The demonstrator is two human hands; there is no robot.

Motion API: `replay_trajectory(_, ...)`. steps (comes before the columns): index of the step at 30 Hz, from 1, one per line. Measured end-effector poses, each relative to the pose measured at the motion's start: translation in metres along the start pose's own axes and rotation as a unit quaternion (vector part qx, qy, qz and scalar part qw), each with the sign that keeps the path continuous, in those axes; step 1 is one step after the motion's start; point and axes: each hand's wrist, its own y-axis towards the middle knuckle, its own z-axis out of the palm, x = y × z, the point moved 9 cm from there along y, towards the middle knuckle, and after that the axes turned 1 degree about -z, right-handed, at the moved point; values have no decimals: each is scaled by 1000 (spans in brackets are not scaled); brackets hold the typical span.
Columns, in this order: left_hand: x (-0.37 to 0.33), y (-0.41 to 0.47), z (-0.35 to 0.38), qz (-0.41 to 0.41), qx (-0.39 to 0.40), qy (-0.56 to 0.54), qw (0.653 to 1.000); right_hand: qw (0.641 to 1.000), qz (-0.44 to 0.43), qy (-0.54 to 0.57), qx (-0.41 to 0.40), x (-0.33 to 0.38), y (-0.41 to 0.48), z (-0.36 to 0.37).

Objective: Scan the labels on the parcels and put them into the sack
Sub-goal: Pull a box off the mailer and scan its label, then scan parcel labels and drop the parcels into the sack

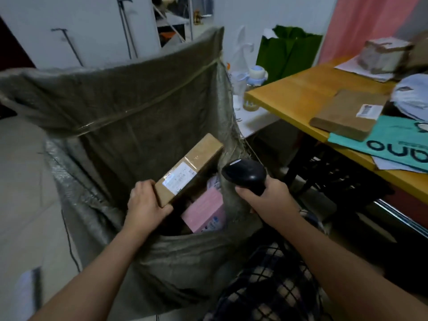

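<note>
A large grey woven sack [129,107] stands open in front of me. My left hand [144,206] grips the near end of a brown cardboard parcel [203,149] with a white label on top, held over the sack's mouth. My right hand [268,198] grips a black handheld scanner [245,176] beside the parcel, at the sack's right edge. Inside the sack lies a pink parcel [205,212].
A yellow table [298,93] stands to the right. On it lie a flat brown parcel [345,114], a teal mailer bag [398,140], a pale blue bag [412,98] and a taped box [382,54]. A green bag [287,52] stands behind.
</note>
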Motion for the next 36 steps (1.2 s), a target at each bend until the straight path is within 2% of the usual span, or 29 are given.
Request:
replay_trajectory(5,-11,40,22,4,32,99,995,998,51,-42,14,-20,16,19)
replay_trajectory(11,-36,80,65,36,71,182,980,997,71,-18,20,-38,29,30)
replay_trajectory(13,-49,83,70,57,61,190,978,996,87,-8,11,-46,31,27)
replay_trajectory(17,-102,75,55,154,9,97,983,995,95,2,-23,-50,32,3)
replay_trajectory(21,-179,52,33,250,-27,17,968,990,98,28,-99,-46,26,-52)
replay_trajectory(26,-287,18,24,345,-22,-68,936,966,91,34,-242,-42,-1,-152)
replay_trajectory(29,-343,-1,36,383,2,-80,920,949,108,53,-293,-51,-25,-203)
replay_trajectory(33,-405,-10,55,407,13,-73,910,931,113,70,-339,-63,-45,-254)
replay_trajectory(36,-436,17,66,331,19,-70,941,934,123,71,-329,-74,-42,-272)
